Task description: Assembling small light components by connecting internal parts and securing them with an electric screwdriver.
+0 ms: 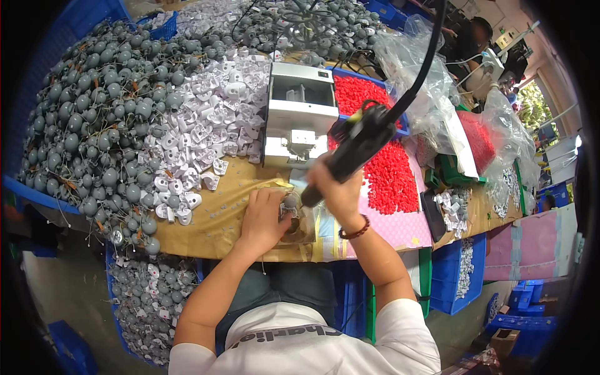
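My right hand (340,190) is wrapped round a black electric screwdriver (365,144), which slants with its cable end up and to the right. The low end of the tool is close to my left hand, and its tip is hard to make out. My left hand (264,215) rests at the table's front edge, fingers curled and thumb bent in against a small grey rounded part (290,201). That part sits in a clear-and-brown fixture (300,232), partly covered by my fingers. Just beyond both hands stands a white screw feeder (300,115) with an open top.
A large heap of grey round parts with wires (100,112) covers the left, beside white plastic pieces (200,125). Red small parts (390,178) lie on the right, near a blue tray (403,128). Clear plastic bags (425,81) and a co-worker (472,44) are farther right.
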Demonstrator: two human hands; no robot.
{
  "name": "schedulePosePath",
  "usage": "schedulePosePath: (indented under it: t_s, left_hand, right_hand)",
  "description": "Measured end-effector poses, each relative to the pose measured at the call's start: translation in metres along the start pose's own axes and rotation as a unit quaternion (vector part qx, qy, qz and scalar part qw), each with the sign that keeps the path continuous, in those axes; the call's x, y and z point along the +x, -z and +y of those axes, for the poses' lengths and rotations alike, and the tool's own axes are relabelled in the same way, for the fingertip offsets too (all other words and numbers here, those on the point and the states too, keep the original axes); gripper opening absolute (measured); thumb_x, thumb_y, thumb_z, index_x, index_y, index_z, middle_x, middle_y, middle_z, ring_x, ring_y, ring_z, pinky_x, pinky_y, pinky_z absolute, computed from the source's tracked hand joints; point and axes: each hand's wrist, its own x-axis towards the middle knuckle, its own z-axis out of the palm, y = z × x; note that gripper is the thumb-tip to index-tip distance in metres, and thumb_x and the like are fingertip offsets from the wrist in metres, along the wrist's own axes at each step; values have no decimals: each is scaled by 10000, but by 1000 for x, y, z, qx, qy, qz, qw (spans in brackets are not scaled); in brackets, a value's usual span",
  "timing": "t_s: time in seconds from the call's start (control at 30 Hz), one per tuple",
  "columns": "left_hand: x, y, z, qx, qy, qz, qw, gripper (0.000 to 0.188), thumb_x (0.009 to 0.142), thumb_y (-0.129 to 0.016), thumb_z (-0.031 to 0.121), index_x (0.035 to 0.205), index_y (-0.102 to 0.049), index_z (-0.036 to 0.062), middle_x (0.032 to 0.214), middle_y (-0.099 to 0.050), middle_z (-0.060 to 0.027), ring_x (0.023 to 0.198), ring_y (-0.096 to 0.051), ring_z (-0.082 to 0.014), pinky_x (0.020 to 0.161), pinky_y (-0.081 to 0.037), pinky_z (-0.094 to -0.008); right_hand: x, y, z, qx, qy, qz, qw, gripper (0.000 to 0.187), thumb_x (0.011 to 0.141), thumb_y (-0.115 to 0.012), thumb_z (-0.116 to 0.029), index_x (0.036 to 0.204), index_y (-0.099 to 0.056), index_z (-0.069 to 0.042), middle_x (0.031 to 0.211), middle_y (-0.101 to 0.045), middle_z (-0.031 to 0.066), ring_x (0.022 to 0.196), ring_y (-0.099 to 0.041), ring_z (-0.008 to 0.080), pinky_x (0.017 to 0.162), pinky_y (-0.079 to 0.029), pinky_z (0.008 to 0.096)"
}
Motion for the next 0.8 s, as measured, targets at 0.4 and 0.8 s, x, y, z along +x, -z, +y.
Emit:
schedulePosePath:
  t_s: [0.4, 0.8]
  left_hand:
    - [-15, -7, 5, -21, -18, 20, 999, 383, 785, -769, 60, 1148, -649, 38, 1129, -661, -160, 1127, -595, -363, 979, -474, -443]
    - [-13, -10, 5, -14, 2, 28, 1000, 380, 777, -784, 53, 1120, -622, 29, 1109, -654, -168, 1062, -605, -385, 912, -493, -451]
  right_hand:
    - [-32, 42, 44, -259, 25, -74, 963, 367, 919, -712, -86, 1257, -627, 29, 1137, -673, 135, 934, -661, 192, 797, -532, 305]
    - [-44, -5, 63, -233, -12, -22, 972, 126, 978, -654, -123, 959, -673, 0, 751, -674, 173, 633, -663, 292, 588, -501, 367]
